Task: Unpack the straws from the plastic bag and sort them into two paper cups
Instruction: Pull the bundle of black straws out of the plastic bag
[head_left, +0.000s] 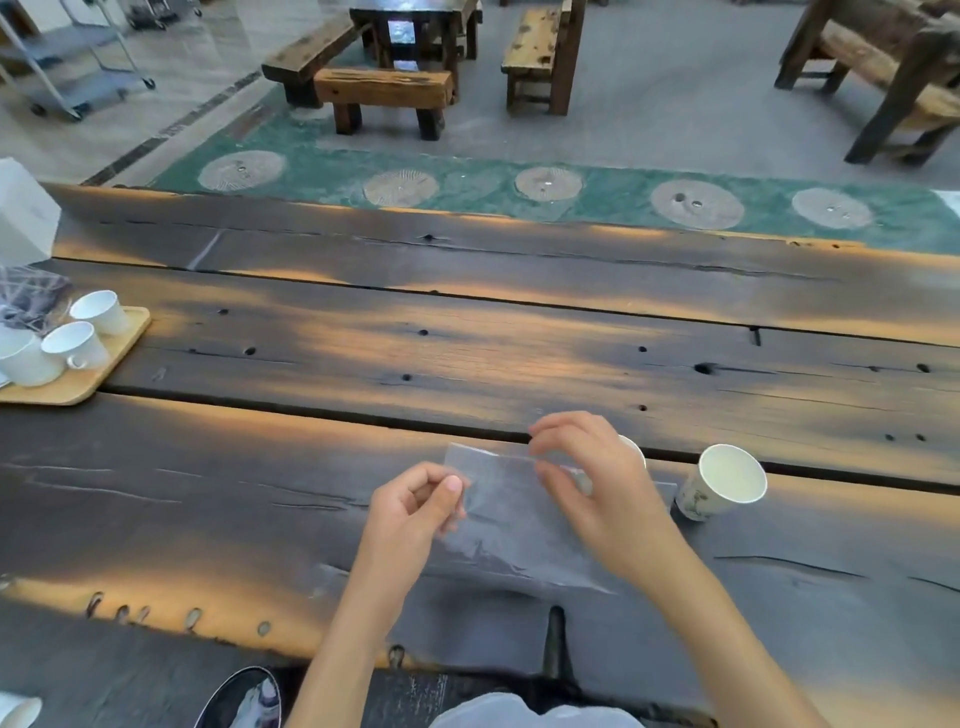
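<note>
A clear plastic bag (506, 512) lies held just above the dark wooden table (467, 338), near its front edge. My left hand (410, 512) pinches the bag's left edge between thumb and fingers. My right hand (589, 478) pinches the bag's top edge with curled fingers. I cannot make out straws inside the bag. One white paper cup (724, 480) stands to the right of my hands, its mouth tipped toward me. A second paper cup (635, 449) shows only as a rim sliver behind my right hand.
A wooden tray (111, 358) with white ceramic cups (78, 345) sits at the table's left edge, beside a white box (23, 213). Wooden benches (384, 91) stand on the floor beyond the table. A shoe (244, 699) shows below the front edge.
</note>
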